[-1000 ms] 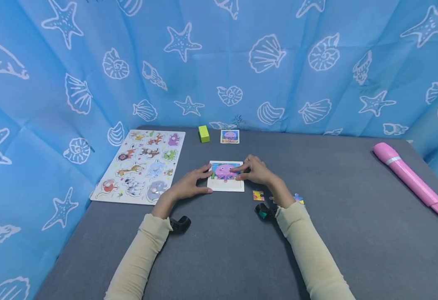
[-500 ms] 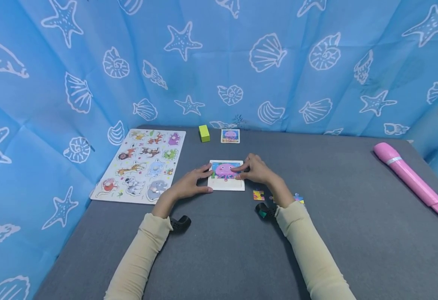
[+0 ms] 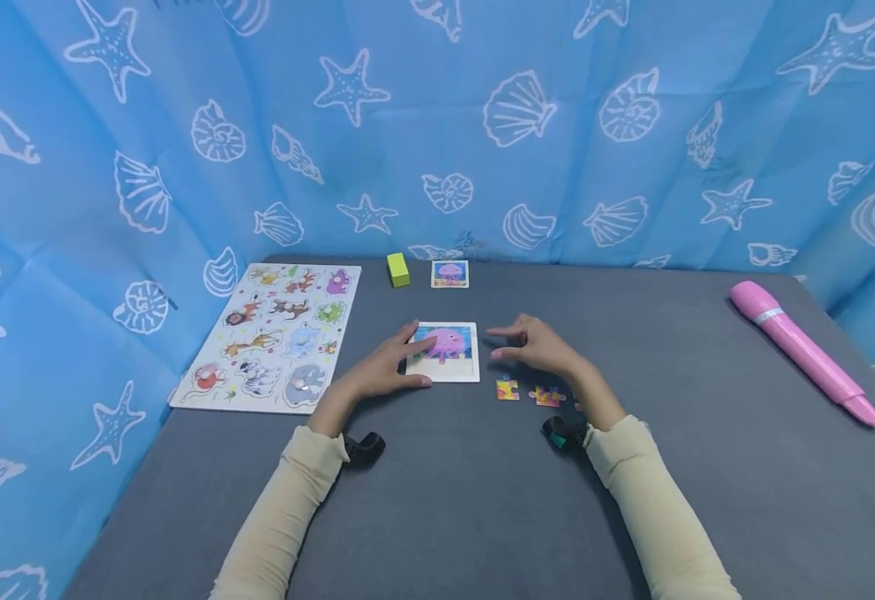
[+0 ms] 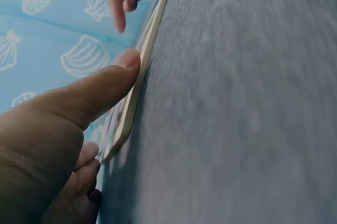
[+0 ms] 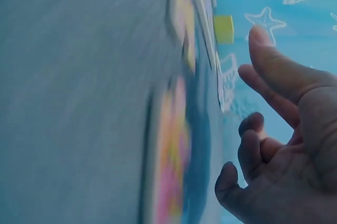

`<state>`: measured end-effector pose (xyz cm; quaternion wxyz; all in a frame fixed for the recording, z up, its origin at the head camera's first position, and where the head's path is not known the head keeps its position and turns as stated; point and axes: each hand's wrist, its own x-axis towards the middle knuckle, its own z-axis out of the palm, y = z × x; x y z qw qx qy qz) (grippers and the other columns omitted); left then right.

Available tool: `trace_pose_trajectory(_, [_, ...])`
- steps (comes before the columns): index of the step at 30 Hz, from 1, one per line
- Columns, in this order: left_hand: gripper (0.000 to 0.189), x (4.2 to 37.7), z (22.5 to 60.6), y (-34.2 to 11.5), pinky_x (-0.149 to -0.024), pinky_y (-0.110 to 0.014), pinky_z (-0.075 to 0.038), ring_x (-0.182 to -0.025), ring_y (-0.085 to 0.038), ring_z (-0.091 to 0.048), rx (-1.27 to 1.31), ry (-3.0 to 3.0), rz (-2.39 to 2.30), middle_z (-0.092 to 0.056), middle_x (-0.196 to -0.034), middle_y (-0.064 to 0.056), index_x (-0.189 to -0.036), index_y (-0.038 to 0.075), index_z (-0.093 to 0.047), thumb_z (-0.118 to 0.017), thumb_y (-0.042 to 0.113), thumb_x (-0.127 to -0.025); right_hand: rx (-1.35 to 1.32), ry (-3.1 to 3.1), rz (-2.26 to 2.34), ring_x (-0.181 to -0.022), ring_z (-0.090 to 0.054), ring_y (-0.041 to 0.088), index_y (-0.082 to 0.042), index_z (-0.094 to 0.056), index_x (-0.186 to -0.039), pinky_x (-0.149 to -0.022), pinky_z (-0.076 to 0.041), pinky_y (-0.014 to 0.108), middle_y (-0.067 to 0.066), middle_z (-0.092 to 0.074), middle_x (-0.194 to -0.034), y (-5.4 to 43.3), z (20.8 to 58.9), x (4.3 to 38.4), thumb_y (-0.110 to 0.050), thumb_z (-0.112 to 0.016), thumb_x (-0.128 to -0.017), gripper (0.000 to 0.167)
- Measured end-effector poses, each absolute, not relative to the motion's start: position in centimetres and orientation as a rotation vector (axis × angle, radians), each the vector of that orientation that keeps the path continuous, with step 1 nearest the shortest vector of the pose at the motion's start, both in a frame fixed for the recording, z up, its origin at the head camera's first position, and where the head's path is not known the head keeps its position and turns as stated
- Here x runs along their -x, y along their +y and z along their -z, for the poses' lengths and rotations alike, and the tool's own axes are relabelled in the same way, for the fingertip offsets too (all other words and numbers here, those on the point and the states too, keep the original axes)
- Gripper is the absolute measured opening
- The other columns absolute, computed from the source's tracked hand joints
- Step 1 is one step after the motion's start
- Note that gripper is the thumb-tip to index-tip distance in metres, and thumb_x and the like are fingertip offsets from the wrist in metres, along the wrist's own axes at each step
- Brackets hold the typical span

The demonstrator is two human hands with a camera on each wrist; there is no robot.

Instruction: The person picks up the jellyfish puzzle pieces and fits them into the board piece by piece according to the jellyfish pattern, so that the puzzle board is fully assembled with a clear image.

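A jigsaw puzzle in a white-rimmed frame point(image 3: 475, 376) lies flat mid-table. A pink octopus picture fills its upper part; a pale strip shows along its near side. My left hand point(image 3: 388, 365) rests at its left side, index finger over the picture and thumb point(image 4: 118, 74) at the near edge. My right hand point(image 3: 538, 343) is just off the frame's right side. Its index finger and thumb point(image 5: 279, 63) are apart with nothing between them. Below it lie loose jigsaw pieces, a yellow-pink one point(image 3: 507, 390) and another point(image 3: 547, 397); a third is mostly hidden by my right wrist.
A small octopus picture card point(image 3: 449, 274) and a yellow-green block point(image 3: 397, 270) sit at the back. An animal peg board point(image 3: 272, 337) lies on the left. A pink microphone-shaped thing point(image 3: 805, 352) lies at far right. A blue seashell curtain point(image 3: 437, 125) hangs behind the table.
My right hand has drawn back to the right from the octopus picture, uncovering more loose pieces. My left hand stays at the frame's left side. The head view has shifted slightly.
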<state>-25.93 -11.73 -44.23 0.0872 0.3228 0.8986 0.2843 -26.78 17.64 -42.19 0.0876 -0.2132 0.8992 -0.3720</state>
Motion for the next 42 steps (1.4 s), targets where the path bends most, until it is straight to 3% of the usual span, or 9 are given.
trace_pose_trajectory(7, [0.071,25.6,44.5,-11.5,-0.112,-0.055,-0.01,-0.142,-0.038,-0.001,-0.891,2.716,-0.801,-0.005,-0.154,-0.021,-0.141,0.018,-0.039,-0.069,0.039,-0.08,0.731,2.716,0.983,-0.072,-0.027,0.018,-0.008,-0.062,-0.12,-0.063,-0.023,0.03,0.013,-0.041,-0.081,19.9,41.9,24.5,-0.026,-0.075,-0.076,0.049])
trace_pose_trajectory(16, [0.069,25.3,44.7,-11.3,-0.112,-0.056,-0.008,-0.142,-0.038,-0.002,-0.903,2.698,-0.79,-0.005,-0.153,-0.022,-0.142,0.016,-0.038,-0.066,0.039,-0.083,0.772,2.76,0.766,-0.078,-0.03,0.019,-0.016,-0.063,-0.12,-0.065,-0.024,0.029,0.009,-0.044,-0.088,20.3,42.0,23.0,-0.034,-0.079,-0.069,0.057])
trace_pose_trajectory(29, [0.068,25.3,44.7,-11.1,-0.113,-0.054,-0.008,-0.142,-0.036,-0.002,-0.906,2.69,-0.792,-0.004,-0.154,-0.02,-0.142,0.017,-0.037,-0.065,0.039,-0.084,0.742,2.784,0.665,-0.082,-0.033,0.017,-0.023,-0.068,-0.112,-0.065,-0.019,0.031,0.003,-0.046,-0.094,20.1,41.9,22.4,-0.033,-0.079,-0.069,0.045])
trace_pose_trajectory(35, [0.068,25.3,44.7,-11.2,-0.113,-0.055,-0.007,-0.143,-0.034,0.0,-0.916,2.671,-0.816,-0.004,-0.154,-0.02,-0.143,0.016,-0.034,-0.064,0.038,-0.085,0.784,2.763,0.673,-0.084,-0.033,0.017,-0.022,-0.067,-0.115,-0.066,-0.019,0.031,0.004,-0.046,-0.098,20.3,41.9,22.3,-0.036,-0.08,-0.067,0.052])
trace_pose_trajectory(42, [0.065,25.2,44.3,-11.5,-0.112,-0.057,-0.009,-0.142,-0.037,-0.005,-0.956,2.656,-0.836,-0.005,-0.153,-0.021,-0.143,0.012,-0.034,-0.062,0.033,-0.087,0.792,2.785,0.726,-0.082,-0.029,0.017,-0.022,-0.069,-0.11,-0.066,-0.017,0.032,0.002,-0.042,-0.092,20.3,42.1,22.2,-0.033,-0.08,-0.068,0.045])
